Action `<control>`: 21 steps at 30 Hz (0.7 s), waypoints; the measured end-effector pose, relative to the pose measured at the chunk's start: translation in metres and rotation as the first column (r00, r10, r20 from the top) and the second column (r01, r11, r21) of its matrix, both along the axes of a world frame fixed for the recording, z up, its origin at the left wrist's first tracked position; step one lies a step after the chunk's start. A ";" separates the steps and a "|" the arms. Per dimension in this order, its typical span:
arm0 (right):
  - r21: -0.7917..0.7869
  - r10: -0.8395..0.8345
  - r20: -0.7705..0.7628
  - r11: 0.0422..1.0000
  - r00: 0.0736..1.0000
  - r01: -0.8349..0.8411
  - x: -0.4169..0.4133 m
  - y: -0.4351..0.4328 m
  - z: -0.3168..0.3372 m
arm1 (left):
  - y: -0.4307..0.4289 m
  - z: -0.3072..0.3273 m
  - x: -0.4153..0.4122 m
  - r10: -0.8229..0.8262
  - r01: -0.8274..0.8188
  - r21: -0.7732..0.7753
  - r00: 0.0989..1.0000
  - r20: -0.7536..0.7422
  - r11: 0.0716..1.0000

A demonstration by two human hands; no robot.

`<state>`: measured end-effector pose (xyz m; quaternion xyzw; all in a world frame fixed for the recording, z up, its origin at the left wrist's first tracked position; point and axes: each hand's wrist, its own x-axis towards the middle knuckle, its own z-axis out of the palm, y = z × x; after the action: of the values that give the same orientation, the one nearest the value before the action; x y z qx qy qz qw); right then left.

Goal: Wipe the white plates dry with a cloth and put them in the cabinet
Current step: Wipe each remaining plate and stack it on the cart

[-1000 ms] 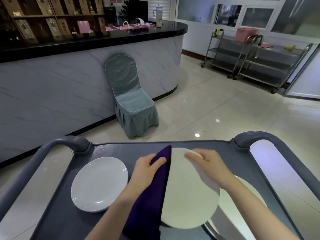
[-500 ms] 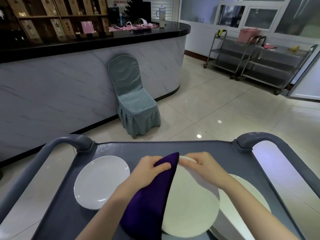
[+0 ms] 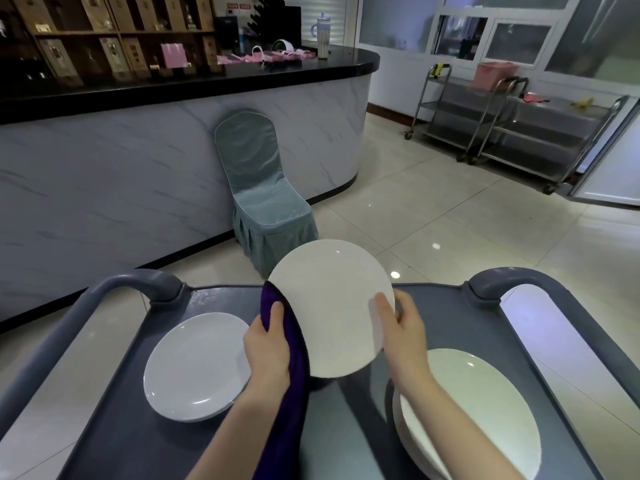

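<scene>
Left hand [image 3: 268, 344] and right hand [image 3: 401, 337] work above the grey cart [image 3: 450, 317], between the right plate stack [image 3: 478, 410] and the left plate stack [image 3: 197, 365]. Compared with a half-second before, the held plate [image 3: 329, 306] is higher and more upright. The right hand pinches its right rim, and the left hand grips the purple cloth [image 3: 287, 393] against its left rim.
</scene>
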<state>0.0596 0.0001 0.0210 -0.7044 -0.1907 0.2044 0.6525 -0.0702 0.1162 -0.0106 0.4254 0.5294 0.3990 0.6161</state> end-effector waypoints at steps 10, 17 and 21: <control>-0.599 0.792 0.217 0.569 0.570 -0.563 0.042 0.017 0.052 | 0.018 0.020 0.002 -0.569 0.740 0.362 0.669 -0.478 0.567; -0.234 0.284 0.239 0.945 0.928 -0.229 0.035 -0.001 0.033 | -0.010 -0.005 -0.005 -0.308 0.315 0.090 0.948 -0.083 0.945; 0.033 -0.287 -0.156 0.955 0.945 0.296 -0.023 -0.001 -0.005 | -0.038 -0.021 0.005 0.021 -0.007 -0.193 0.997 0.072 0.981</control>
<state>0.0362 -0.0013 0.0163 -0.6889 -0.0408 0.1522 0.7075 -0.0648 0.0783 -0.0317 0.3449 0.5457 0.3655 0.6705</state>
